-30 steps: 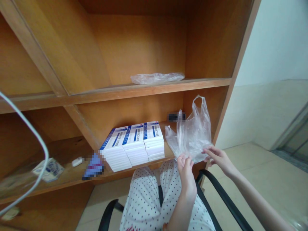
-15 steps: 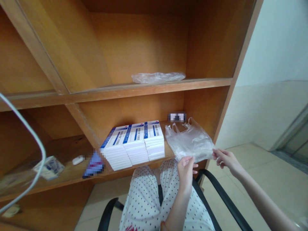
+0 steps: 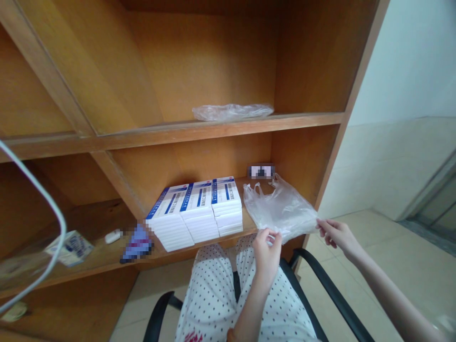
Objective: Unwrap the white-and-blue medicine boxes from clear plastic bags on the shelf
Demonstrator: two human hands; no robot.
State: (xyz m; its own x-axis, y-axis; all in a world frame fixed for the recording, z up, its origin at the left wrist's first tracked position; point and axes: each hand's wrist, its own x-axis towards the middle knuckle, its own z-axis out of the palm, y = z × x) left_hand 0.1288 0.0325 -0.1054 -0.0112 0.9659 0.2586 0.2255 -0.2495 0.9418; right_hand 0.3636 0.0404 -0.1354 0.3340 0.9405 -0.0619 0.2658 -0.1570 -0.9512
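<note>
A clear plastic bag (image 3: 281, 206) lies flat on the lower shelf, its handles toward the back and its near edge reaching past the shelf front. My left hand (image 3: 266, 251) pinches the near left part of that edge. At the near right corner, my right hand (image 3: 337, 236) grips the bag between thumb and fingers. To the left of the bag stand three stacks of white and blue boxes (image 3: 199, 213), side by side and close to the shelf's front edge.
Another clear plastic bag (image 3: 233, 112) rests on the shelf above. A small blurred box (image 3: 261, 171) sits behind the handles. Further left are a blue pouch-like item (image 3: 138, 243), a small white object (image 3: 113, 236), a carton (image 3: 73, 248) and a white cable (image 3: 59, 213). Black chair armrests (image 3: 331, 289) flank my legs.
My left hand has slid left along the bag's near edge, and the bag lies spread a little wider and flatter. My right hand stays at its corner.
</note>
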